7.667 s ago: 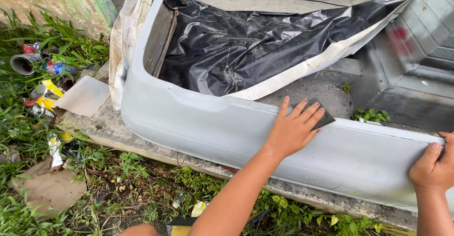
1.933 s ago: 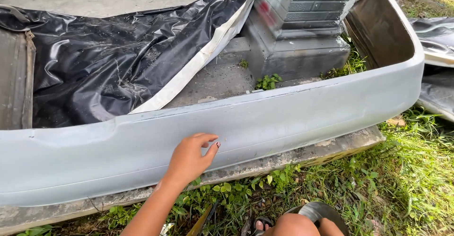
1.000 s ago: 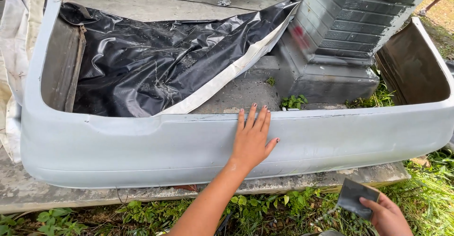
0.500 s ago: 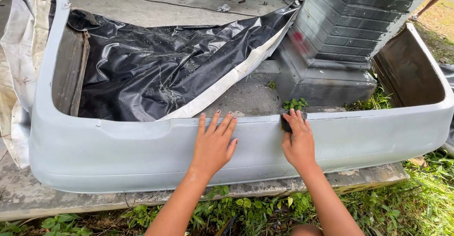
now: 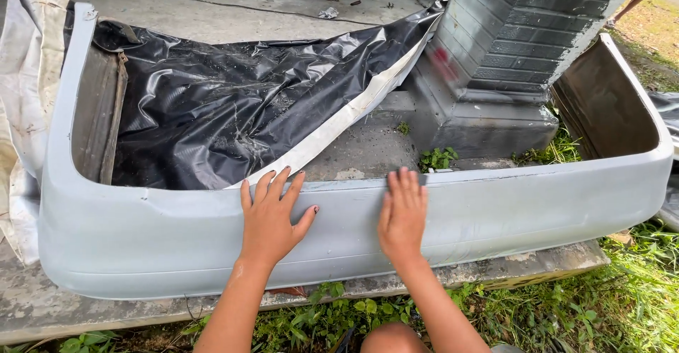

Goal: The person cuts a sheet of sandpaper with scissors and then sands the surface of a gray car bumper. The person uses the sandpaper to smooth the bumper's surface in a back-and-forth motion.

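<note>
One head view only; it looks steeply down from close above the bumper (image 5: 495, 211); far side reaches a pillar (image 5: 523, 35).

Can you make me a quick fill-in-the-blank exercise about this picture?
1. Both hands lie flat on a pale grey ____.
2. The left hand has its fingers ____ apart.
3. Behind the bumper lies a crumpled ____ plastic sheet.
4. Beside the sheet, beyond the right hand, stands a grey ____ pillar.

Missing words: bumper; spread; black; brick
</note>
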